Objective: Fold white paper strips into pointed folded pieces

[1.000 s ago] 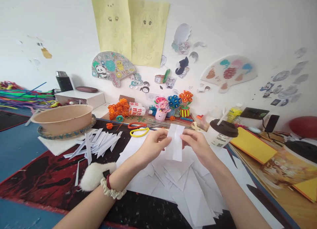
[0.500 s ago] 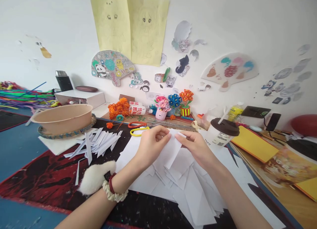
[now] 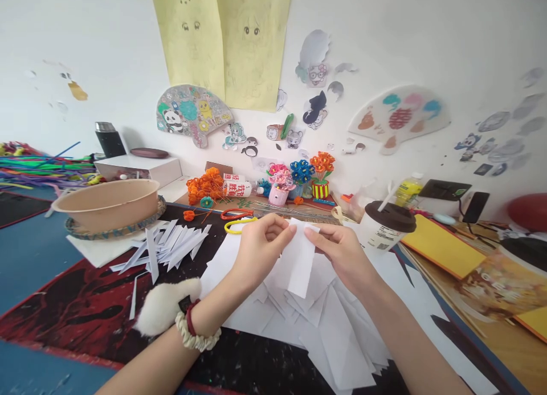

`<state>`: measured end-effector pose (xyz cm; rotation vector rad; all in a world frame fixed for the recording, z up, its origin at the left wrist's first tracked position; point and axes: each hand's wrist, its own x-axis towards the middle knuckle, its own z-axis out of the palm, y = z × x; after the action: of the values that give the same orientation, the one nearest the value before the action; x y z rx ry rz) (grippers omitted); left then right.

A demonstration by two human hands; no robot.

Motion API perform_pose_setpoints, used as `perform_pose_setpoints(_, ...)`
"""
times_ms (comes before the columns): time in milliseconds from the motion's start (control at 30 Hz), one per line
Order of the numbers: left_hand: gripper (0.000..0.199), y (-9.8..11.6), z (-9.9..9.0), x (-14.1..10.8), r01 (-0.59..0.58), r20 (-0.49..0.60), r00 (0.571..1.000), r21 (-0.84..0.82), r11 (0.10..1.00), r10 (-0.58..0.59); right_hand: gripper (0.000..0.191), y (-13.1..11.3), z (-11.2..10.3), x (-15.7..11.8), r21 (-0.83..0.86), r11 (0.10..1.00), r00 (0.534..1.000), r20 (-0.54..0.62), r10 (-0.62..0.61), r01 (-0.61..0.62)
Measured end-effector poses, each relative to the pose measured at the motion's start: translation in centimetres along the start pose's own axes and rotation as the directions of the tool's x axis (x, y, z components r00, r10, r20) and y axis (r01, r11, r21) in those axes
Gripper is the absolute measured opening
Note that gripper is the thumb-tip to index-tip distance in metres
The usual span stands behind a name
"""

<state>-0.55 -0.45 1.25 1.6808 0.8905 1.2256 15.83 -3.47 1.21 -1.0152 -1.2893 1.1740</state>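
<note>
A narrow white paper strip (image 3: 299, 264) hangs between my two hands, pinched near its upper end. My left hand (image 3: 265, 244) grips its left edge between thumb and fingers. On the opposite edge, the thumb and fingers of my right hand (image 3: 337, 247) are closed on the same strip. Below them lies a loose pile of white paper pieces (image 3: 344, 349), spread over larger white sheets. Folded white strips (image 3: 171, 249) are heaped to the left on the dark red and black mat (image 3: 81, 315). Yellow-handled scissors (image 3: 234, 227) lie just behind my left hand.
A beige basin (image 3: 109, 207) stands at the left. A lidded cup (image 3: 382, 229) with a straw is close behind my right hand. Orange pipe-cleaner flowers (image 3: 204, 187) and small flower pots line the back. A white fluffy object (image 3: 160, 312) lies by my left wrist.
The strip between my hands now hangs straighter and shows its face more fully. Both hands have shifted slightly, and the view has moved a little.
</note>
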Motion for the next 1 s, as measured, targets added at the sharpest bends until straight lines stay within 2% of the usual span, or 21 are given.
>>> perform_pose_setpoints(67,0.015,0.3,0.0,-0.2,-0.113,-0.055,0.991,0.134,0.984,0.122,0.028,-0.1,0.0,0.0,-0.04,0.999,0.999,-0.012,-0.032,0.031)
perform_pose_setpoints(167,0.007,0.8,0.1,-0.7,-0.287,-0.109,0.934,0.344,0.894,0.342,0.024,-0.1,0.1,-0.1,-0.07,0.995,0.997,-0.017,-0.07,0.068)
perform_pose_setpoints(233,0.004,0.9,0.2,-1.1,-0.382,-0.133,0.864,0.454,0.805,0.486,0.022,-0.1,0.2,-0.2,-0.053,0.995,0.996,-0.007,-0.083,0.083)
perform_pose_setpoints(300,0.005,0.7,0.3,-1.3,-0.47,-0.123,0.762,0.57,0.674,0.636,0.021,-0.1,0.3,-0.3,-0.03,0.996,0.996,-0.002,-0.088,0.087)
perform_pose_setpoints(367,0.008,0.4,0.2,-1.4,-0.533,-0.051,0.653,0.678,0.506,0.755,0.019,-0.1,0.3,-0.3,-0.011,0.997,0.997,-0.01,-0.081,0.081)
perform_pose_setpoints(400,0.01,0.2,0.1,-1.3,-0.551,-0.005,0.614,0.714,0.433,0.789,0.019,-0.1,0.3,-0.3,-0.006,0.997,0.997,-0.016,-0.076,0.076)
perform_pose_setpoints(433,0.011,0.0,0.0,-1.3,-0.563,0.036,0.59,0.735,0.378,0.807,0.019,-0.1,0.3,-0.3,-0.004,0.997,0.997,-0.022,-0.074,0.074)
perform_pose_setpoints(500,0.013,0.0,-0.1,-1.1,-0.581,0.085,0.577,0.742,0.335,0.812,0.019,-0.1,0.2,-0.2,-0.017,0.996,0.995,-0.044,-0.09,0.089)
perform_pose_setpoints(567,0.012,0.2,-0.1,-1.1,-0.601,0.09,0.593,0.711,0.365,0.8,0.019,-0.2,0.0,-0.2,-0.024,0.994,0.992,-0.059,-0.11,0.109)
perform_pose_setpoints(633,0.01,0.7,0.0,-1.1,-0.61,0.066,0.64,0.649,0.454,0.766,0.017,-0.3,0.0,-0.3,-0.006,0.993,0.992,-0.053,-0.118,0.118)
perform_pose_setpoints(667,0.009,0.9,0.0,-1.1,-0.6,0.042,0.681,0.604,0.524,0.731,0.016,-0.4,0.0,-0.4,0.007,0.993,0.992,-0.045,-0.121,0.122)
perform_pose_setpoints(733,0.009,1.3,0.0,-1.1,-0.526,-0.01,0.795,0.485,0.698,0.606,0.017,-0.5,0.0,-0.5,0.023,0.992,0.992,-0.021,-0.126,0.127)
perform_pose_setpoints(800,0.007,1.6,-0.2,-0.9,-0.376,-0.049,0.907,0.35,0.858,0.418,0.019,-0.5,0.1,-0.5,0.023,0.993,0.993,0.001,-0.119,0.119)
perform_pose_setpoints(833,0.007,1.6,-0.2,-0.8,-0.292,-0.055,0.946,0.292,0.911,0.321,0.019,-0.6,0.1,-0.6,0.019,0.994,0.994,0.008,-0.112,0.111)
perform_pose_setpoints(900,0.01,1.7,-0.4,-0.5,-0.155,-0.049,0.984,0.208,0.966,0.169,0.019,-0.6,0.1,-0.6,0.001,0.995,0.994,0.006,-0.105,0.105)
perform_pose_setpoints(1000,0.015,1.6,-0.4,-0.2,-0.061,-0.031,0.997,0.109,0.992,0.065,0.018,-0.6,0.0,-0.7,-0.019,0.992,0.992,0.011,-0.126,0.126)
